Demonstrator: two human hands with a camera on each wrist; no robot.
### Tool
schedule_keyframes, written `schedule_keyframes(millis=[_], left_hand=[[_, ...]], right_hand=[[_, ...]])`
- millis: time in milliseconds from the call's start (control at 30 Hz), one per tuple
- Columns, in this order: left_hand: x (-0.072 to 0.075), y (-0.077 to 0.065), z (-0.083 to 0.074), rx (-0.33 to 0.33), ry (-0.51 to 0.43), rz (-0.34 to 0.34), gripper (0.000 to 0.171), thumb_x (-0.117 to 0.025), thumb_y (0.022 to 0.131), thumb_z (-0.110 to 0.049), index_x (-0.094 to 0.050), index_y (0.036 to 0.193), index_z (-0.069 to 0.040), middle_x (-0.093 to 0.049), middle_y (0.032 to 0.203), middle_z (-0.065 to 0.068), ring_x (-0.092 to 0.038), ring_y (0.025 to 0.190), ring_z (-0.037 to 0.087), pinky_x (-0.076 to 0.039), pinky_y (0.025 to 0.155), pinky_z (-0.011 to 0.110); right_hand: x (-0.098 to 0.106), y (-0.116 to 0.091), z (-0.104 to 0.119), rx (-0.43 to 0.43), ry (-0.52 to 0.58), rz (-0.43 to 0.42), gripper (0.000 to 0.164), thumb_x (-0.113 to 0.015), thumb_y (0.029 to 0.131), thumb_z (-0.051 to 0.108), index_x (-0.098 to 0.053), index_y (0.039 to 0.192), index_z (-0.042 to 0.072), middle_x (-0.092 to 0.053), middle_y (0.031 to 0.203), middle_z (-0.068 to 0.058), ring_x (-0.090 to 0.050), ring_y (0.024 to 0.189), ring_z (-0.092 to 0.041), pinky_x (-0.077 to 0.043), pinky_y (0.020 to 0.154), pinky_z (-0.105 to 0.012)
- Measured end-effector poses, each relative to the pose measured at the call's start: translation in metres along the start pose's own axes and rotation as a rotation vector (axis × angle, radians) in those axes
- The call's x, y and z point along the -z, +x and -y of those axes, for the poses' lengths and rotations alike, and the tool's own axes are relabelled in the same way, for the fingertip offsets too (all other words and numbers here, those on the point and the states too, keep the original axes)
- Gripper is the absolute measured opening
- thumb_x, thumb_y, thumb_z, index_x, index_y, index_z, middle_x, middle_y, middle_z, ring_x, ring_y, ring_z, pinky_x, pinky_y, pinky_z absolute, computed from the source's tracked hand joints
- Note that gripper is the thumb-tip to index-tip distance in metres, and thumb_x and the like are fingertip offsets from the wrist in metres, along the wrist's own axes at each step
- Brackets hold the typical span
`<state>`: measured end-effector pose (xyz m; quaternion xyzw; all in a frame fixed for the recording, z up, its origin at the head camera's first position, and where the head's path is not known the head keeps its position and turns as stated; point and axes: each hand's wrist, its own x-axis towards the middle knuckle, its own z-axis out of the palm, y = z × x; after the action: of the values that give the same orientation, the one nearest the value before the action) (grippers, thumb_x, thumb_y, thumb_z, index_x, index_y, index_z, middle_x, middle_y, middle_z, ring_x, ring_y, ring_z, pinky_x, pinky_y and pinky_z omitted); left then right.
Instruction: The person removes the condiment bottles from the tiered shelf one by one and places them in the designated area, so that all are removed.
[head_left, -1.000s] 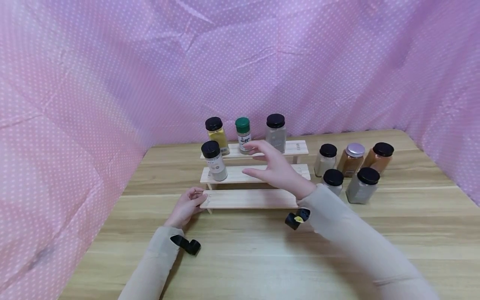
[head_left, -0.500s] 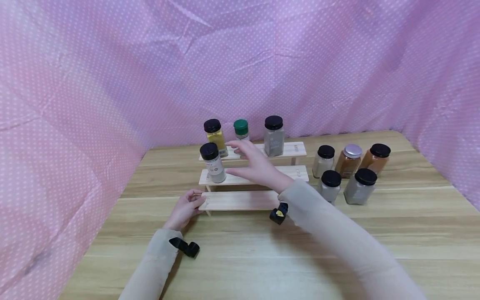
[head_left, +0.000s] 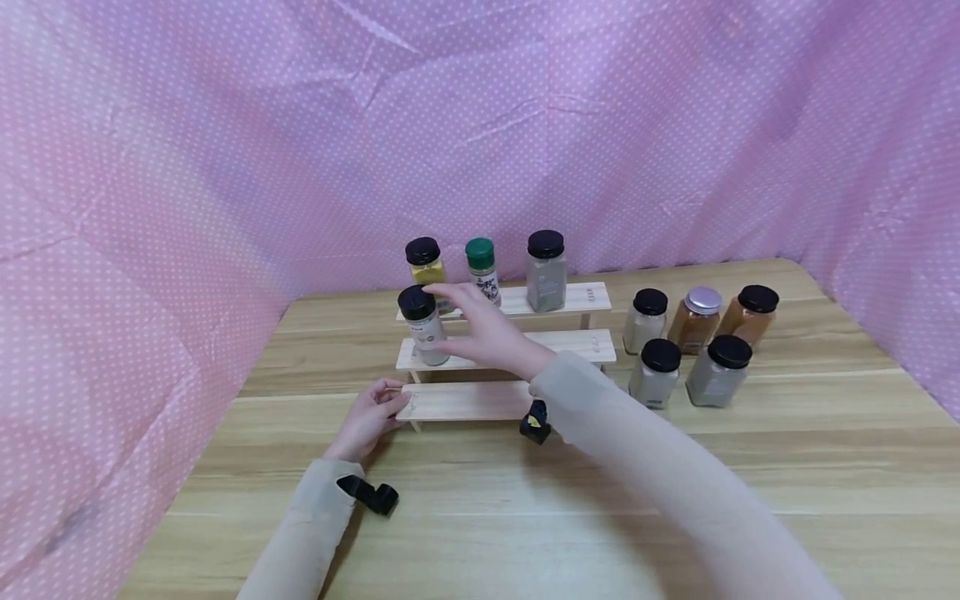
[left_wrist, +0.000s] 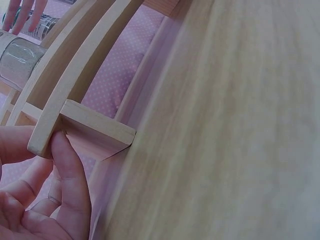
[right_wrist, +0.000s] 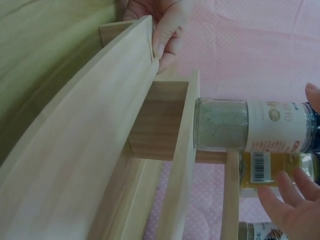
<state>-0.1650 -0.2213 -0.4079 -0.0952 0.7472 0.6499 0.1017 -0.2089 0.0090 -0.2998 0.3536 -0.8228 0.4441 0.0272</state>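
Pink dotted cloth (head_left: 480,108) filled the upper head view; the wood table (head_left: 465,517) spread below. The three-tier rack (head_left: 465,402) stood mid-frame. My left hand (head_left: 371,417) pinched the left end of its lowest tier, thumb on top. My right hand (head_left: 487,329) was wide around the white-label jar (head_left: 427,333); I could not tell whether it touched. That jar stood upright at the left of the middle tier, left of the frame's centre. On the top tier, left to right, stood the yellow jar (head_left: 427,273), green-capped jar (head_left: 482,265) and grey jar (head_left: 546,283). Five more jars (head_left: 716,379) stood at the frame's right, one under a silver lid (head_left: 703,300). In the right-wrist view, the label (right_wrist: 260,125) facing me carried dark characters, a round brown emblem (right_wrist: 274,115) and red print, too small to read. The yellow jar bore a barcode (right_wrist: 260,167); the green-capped jar's bold dark characters were unclear to me.
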Motion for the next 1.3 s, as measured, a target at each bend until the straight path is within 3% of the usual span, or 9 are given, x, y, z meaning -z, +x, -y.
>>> schedule_keyframes(millis=[267,500,833,1300], left_hand=[[0.000,0.000,0.001,-0.009,-0.022,-0.003,0.014,-0.053,0.095,-0.005,-0.050,0.108,-0.002,-0.059,0.085,-0.004,-0.058,0.072,0.006,-0.051,0.062,0.021],[0.001,-0.001,0.002,-0.001,-0.019,0.005,0.013,-0.052,0.096,-0.005,-0.050,0.109,-0.003,-0.059,0.085,-0.005,-0.058,0.073,0.006,-0.051,0.062,0.021],[0.001,-0.001,0.001,-0.007,-0.013,0.020,0.014,-0.052,0.096,-0.007,-0.049,0.110,-0.003,-0.058,0.084,-0.006,-0.058,0.073,0.005,-0.051,0.062,0.020],[0.001,-0.001,0.001,-0.022,-0.013,0.025,0.013,-0.054,0.096,-0.008,-0.051,0.108,-0.004,-0.059,0.083,-0.006,-0.058,0.073,0.005,-0.050,0.061,0.020]], right_hand=[[-0.008,0.004,0.006,-0.004,-0.036,-0.008,0.072,-0.076,0.081,0.022,-0.039,0.142,0.015,-0.043,0.139,-0.012,-0.041,0.128,-0.025,-0.037,0.106,-0.042],[-0.016,0.007,0.006,0.009,-0.067,-0.021,0.069,-0.075,0.082,0.019,-0.040,0.141,0.014,-0.045,0.137,-0.013,-0.044,0.125,-0.026,-0.040,0.103,-0.041],[-0.029,0.010,0.005,-0.006,-0.061,-0.123,0.058,-0.072,0.084,0.015,-0.044,0.135,0.010,-0.048,0.128,-0.014,-0.049,0.116,-0.025,-0.045,0.097,-0.036],[-0.037,0.013,0.004,-0.021,-0.043,-0.196,0.052,-0.069,0.086,0.016,-0.044,0.131,0.009,-0.046,0.121,-0.016,-0.052,0.109,-0.026,-0.049,0.090,-0.034]])
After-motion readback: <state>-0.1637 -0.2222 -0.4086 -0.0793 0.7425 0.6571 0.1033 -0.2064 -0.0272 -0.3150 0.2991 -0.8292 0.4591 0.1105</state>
